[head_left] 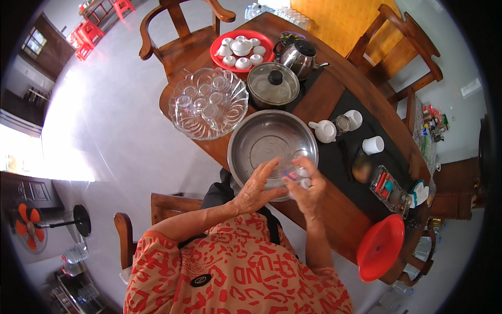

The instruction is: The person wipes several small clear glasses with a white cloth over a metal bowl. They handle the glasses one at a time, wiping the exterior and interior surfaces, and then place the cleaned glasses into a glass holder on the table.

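Observation:
My left hand [256, 186] is above the near rim of a wide metal basin [246, 133], its fingers apart and nothing visible in them. Close beside it, my right hand [308, 196] is closed around a small clear, shiny thing [290, 174] with a blue and red mark. Motion smears this thing, so its kind is unclear. The basin looks bare inside, apart from what the hands cover. To its left, a scalloped glass bowl [180, 123] holds several small clear glasses [210, 112].
A lidded pot [261, 86] and a metal kettle [299, 60] stand behind the basin. A red tray [217, 49] bears a white tea set. On the right are a small white teapot [325, 131], white cups [373, 145], and a red plastic basin [384, 246] near the table edge.

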Demonstrator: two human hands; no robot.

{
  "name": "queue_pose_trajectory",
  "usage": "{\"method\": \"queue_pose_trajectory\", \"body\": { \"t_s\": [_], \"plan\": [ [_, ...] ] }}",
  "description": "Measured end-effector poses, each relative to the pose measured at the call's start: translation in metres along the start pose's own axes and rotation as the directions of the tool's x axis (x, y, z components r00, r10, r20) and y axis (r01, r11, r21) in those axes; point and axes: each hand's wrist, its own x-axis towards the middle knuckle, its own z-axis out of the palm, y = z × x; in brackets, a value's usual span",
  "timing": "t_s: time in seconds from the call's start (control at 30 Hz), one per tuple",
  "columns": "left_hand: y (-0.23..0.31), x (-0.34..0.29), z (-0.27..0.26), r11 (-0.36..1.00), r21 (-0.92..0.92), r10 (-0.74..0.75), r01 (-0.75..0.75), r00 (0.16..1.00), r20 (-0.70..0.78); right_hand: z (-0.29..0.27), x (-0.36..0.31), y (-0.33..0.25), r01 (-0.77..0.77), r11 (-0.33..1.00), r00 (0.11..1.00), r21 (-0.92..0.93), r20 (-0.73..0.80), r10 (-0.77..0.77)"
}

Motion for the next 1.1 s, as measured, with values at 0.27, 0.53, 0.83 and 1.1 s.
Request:
{"method": "queue_pose_trajectory", "body": {
  "t_s": [0.27, 0.53, 0.83, 1.1],
  "plan": [
    [-0.041, -0.025, -0.015, 0.59, 0.672, 0.243, -0.447, 0.892, 0.38, -0.043, 0.05, -0.055, 0.504, -0.02, 0.767, -0.863, 0.459, -0.448],
    [-0.043, -0.022, -0.025, 0.593, 0.65, 0.111, -0.475, 0.848, 0.518, -0.037, 0.069, -0.076, 0.553, -0.221, 0.736, -0.804, 0.595, -0.324],
    [-0.042, -0.021, -0.028, 0.63, 0.643, 0.135, -0.436, 0.877, 0.462, -0.034, 0.072, -0.098, 0.484, -0.472, 0.642, -0.737, 0.666, -0.381],
    [-0.037, -0.014, -0.027, 0.704, 0.615, 0.048, -0.354, 0.888, 0.457, -0.034, 0.082, -0.116, 0.411, -0.546, 0.548, -0.73, 0.677, -0.492]
  ]
}}
